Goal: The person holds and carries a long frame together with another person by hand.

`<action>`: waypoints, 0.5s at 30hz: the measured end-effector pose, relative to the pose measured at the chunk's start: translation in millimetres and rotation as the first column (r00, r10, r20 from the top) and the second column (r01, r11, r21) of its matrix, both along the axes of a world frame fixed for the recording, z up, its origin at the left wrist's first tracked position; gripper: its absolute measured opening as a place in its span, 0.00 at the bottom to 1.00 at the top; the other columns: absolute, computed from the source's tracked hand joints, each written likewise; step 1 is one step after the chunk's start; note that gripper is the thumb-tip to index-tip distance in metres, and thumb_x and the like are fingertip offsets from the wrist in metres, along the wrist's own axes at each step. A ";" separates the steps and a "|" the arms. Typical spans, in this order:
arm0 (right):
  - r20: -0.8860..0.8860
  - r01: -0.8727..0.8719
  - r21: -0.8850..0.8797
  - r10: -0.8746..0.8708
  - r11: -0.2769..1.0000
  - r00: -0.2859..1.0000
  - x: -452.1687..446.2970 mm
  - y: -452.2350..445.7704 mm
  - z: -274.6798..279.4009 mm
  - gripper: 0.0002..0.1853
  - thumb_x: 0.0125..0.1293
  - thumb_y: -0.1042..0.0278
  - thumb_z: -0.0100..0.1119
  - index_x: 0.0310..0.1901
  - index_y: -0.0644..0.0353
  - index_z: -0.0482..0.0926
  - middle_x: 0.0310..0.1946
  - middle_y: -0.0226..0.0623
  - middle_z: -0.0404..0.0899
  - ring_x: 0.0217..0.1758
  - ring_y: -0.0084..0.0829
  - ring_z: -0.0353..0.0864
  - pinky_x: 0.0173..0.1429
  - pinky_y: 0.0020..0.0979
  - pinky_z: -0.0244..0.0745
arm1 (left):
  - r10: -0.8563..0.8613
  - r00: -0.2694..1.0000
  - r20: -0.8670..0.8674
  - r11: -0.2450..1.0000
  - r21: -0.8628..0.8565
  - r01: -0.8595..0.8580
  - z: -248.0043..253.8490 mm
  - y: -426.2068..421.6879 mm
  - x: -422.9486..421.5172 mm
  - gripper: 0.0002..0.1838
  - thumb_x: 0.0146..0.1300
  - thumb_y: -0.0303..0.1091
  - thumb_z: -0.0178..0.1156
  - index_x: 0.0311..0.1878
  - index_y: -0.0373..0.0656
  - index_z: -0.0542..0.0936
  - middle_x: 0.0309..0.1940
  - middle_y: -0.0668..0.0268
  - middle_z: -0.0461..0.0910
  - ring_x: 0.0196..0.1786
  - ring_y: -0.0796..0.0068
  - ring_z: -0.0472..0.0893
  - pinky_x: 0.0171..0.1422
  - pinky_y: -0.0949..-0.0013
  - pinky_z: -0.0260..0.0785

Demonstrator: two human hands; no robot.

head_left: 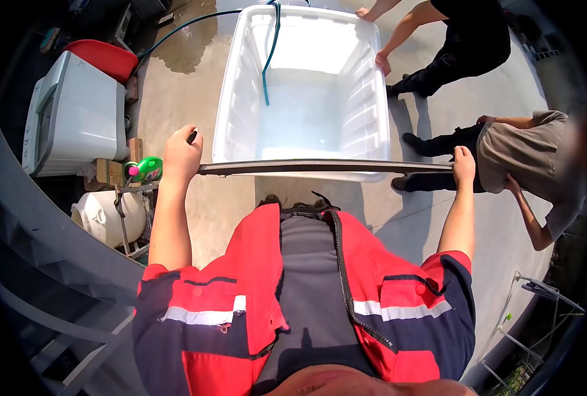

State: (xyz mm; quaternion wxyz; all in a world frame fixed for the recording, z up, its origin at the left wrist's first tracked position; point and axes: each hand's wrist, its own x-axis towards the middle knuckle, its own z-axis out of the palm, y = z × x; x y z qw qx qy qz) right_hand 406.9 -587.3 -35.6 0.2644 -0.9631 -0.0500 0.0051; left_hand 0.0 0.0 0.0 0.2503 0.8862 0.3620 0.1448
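Dark bar [326,165] gripped, white plastic tub [360,99] at twelve o'clock
Left hand [183,155] at ten, right hand [464,166] at two clench it; level works best.

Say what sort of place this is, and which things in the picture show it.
Probably an outdoor working yard: sunlit concrete ground, a hose hanging into a large white tub, and what looks like a white washing machine.
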 end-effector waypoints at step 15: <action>0.085 0.073 -0.029 -0.070 0.997 0.994 -23.7 24.6 29.4 0.19 0.66 0.53 0.52 0.43 0.59 0.84 0.39 0.49 0.84 0.46 0.48 0.84 0.50 0.41 0.75 | -0.011 0.999 0.044 1.000 0.019 0.010 6.0 -3.2 5.1 0.12 0.67 0.33 0.57 0.44 0.34 0.81 0.37 0.46 0.81 0.39 0.49 0.81 0.45 0.57 0.73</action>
